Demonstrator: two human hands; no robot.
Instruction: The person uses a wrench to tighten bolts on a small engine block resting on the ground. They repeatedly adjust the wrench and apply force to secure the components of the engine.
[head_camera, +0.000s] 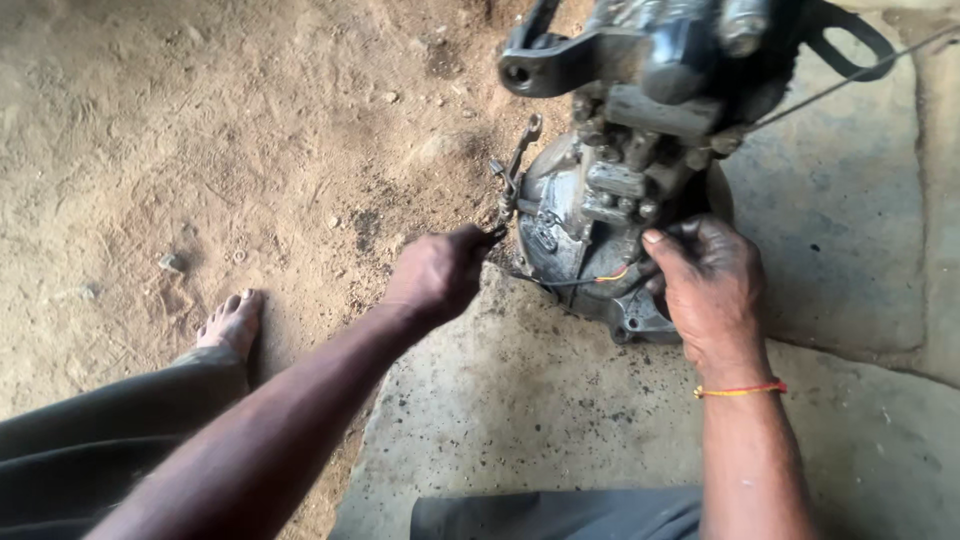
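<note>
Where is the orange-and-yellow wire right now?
In the head view, the orange-and-yellow wire lies right of centre against the lower face of the greasy engine casing, just left of the right hand.

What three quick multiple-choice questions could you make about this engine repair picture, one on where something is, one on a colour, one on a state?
1. Where does the engine sit?
A. On a concrete slab
B. On a wooden bench
C. In a metal tray

2. What colour is the thread on the right wrist?
A. Blue
B. Red and yellow
C. White

3. How is the left hand?
A. Flat and empty
B. Off the engine, resting on a knee
C. Closed on a small tool at the engine's edge

Answers: 1 A, grey slab lies beneath it. 2 B, the thread shows both. 3 C, fingers curl around the tool.
</note>
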